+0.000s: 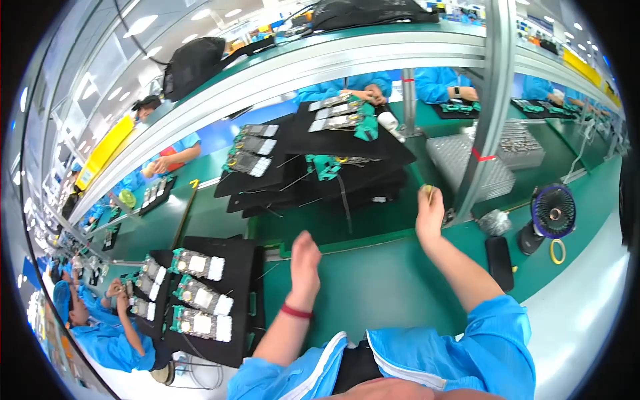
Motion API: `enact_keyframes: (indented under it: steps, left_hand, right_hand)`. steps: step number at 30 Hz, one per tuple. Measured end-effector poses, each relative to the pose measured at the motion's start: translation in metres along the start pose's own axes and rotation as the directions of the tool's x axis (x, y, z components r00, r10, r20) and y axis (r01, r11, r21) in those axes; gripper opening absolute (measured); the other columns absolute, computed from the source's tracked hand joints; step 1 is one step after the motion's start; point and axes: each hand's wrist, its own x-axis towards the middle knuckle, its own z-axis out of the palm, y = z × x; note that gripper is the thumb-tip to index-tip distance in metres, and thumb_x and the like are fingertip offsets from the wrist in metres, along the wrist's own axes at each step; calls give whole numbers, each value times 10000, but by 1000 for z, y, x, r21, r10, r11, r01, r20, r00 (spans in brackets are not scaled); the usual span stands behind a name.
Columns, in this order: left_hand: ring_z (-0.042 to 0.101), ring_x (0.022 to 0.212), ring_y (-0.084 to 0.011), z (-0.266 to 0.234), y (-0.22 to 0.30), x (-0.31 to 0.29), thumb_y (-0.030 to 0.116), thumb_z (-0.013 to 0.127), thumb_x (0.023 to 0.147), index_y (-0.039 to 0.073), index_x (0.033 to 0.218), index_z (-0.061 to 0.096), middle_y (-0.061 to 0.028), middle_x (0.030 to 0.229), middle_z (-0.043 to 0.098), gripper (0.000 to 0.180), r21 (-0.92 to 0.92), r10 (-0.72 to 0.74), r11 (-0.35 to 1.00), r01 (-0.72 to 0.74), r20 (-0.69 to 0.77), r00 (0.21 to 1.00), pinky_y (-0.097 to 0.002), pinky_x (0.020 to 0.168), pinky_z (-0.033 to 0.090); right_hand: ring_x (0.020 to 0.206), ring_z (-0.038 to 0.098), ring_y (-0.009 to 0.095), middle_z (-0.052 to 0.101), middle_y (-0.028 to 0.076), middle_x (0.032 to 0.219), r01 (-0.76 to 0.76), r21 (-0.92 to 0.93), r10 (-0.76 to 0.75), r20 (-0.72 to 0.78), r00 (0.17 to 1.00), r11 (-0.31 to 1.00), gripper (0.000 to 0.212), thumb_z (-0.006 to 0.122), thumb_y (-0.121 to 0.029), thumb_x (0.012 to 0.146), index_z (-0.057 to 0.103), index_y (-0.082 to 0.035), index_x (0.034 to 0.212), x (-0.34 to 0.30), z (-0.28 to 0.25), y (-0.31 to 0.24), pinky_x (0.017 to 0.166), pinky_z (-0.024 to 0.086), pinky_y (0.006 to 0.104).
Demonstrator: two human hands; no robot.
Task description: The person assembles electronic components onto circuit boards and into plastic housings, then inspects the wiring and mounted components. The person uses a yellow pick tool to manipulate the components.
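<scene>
My left hand (305, 267), with a red band at its wrist, is raised over the green bench (363, 287). Its fingers are stretched out, partly foreshortened, and no object shows in them. Farther right, my right hand (430, 217) is closed near the metal upright; a small yellowish bit shows at its fingertips, too small to name. Left of my left hand lies a black foam sheet (243, 267) carrying several green-and-silver electronic assemblies (202, 297). Beyond both hands is a stack of black sheets (300, 137) with similar assemblies (253, 147) on top.
A metal frame post (490, 120) rises beside my right hand. Clear plastic trays (467, 163) stand behind it. To the right are a small fan (553, 212), a black phone (500, 263), a yellow ring (557, 251) and a crumpled clear bag (495, 223). Co-workers in blue sit around.
</scene>
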Motion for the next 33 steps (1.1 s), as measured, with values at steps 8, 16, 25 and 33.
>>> enact_keyframes:
  steps: [8, 16, 25, 33]
  left_hand:
    - [656, 987, -199, 7, -35, 210, 548, 564, 935, 145, 1178, 632, -38, 1124, 688, 475, -251, -346, 895, 370, 132, 929, -346, 799, 518]
    - [392, 422, -111, -11, -35, 212, 601, 524, 946, 188, 892, 595, 41, 578, 487, 422, 187, -326, 919, 347, -131, 936, -265, 403, 261]
    - [644, 1020, -175, 2, -11, 62, 382, 390, 1059, 108, 1246, 564, -34, 1110, 655, 374, 8, -407, 912, 409, 115, 906, -347, 869, 532]
    - [550, 1213, -200, -32, -8, -84, 160, 467, 1026, 43, 1440, 395, -100, 1354, 543, 437, 213, -308, 939, 268, 185, 933, -326, 1021, 452]
  right_hand:
    - [512, 357, 141, 595, 145, 1075, -777, -198, 784, 343, 516, 598, 790, 447, -787, 856, 519, -162, 1332, 100, 27, 66, 448, 296, 312]
    - [789, 594, 261, 651, 163, 997, -298, -609, 666, 569, 482, 735, 572, 367, -506, 998, 641, -36, 1175, 102, 54, 44, 660, 468, 428]
    - [1325, 430, 194, 419, 133, 1475, -332, -466, 571, 640, 514, 820, 597, 410, -470, 1019, 381, -81, 1471, -8, -34, -77, 1074, 406, 351]
    - [1296, 483, 254, 432, 139, 1494, -715, -6, 432, 801, 415, 699, 550, 495, -341, 1007, 405, -37, 1455, -104, -128, -10, 1069, 418, 378]
